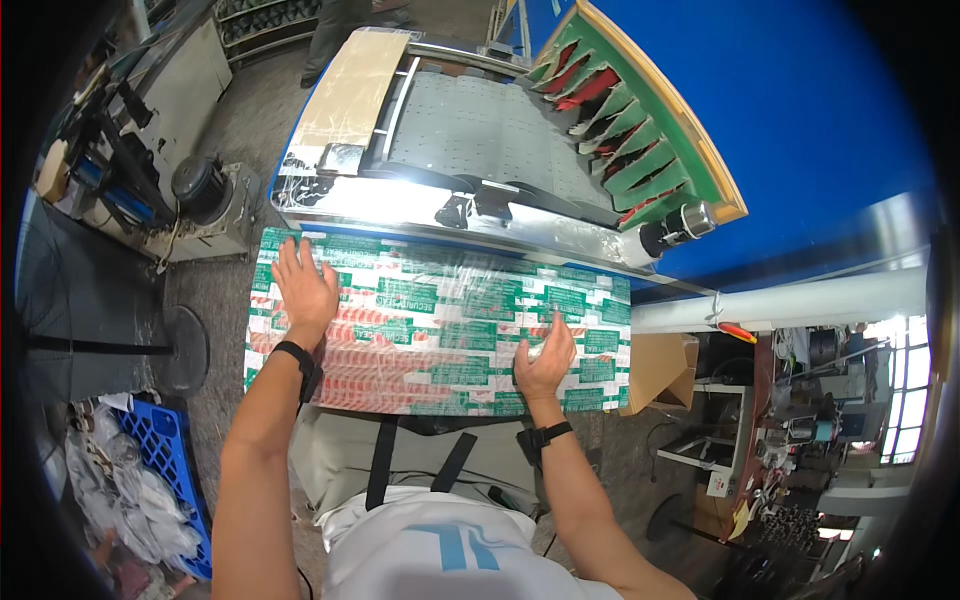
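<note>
A wide, flat bundle of green, white and red printed packs (430, 340) lies in front of me, under what looks like shiny, wrinkled clear film. My left hand (307, 290) rests on its left part, fingers stretched out toward the far edge. On the right part sits my right hand (548, 362), thumb apart from the fingers and index finger pointing forward. Neither hand is wrapped round anything that I can see. The bundle's far edge is close to the metal front of a machine (400, 205); its underside is hidden.
Beyond is the machine's grey conveyor bed (480, 130), leading to an opening with torn green and red curtain strips (625, 130). A white film roll (800, 300) extends right, above a cardboard box (660, 370). On the left are a motor (203, 188) and a blue crate (165, 450).
</note>
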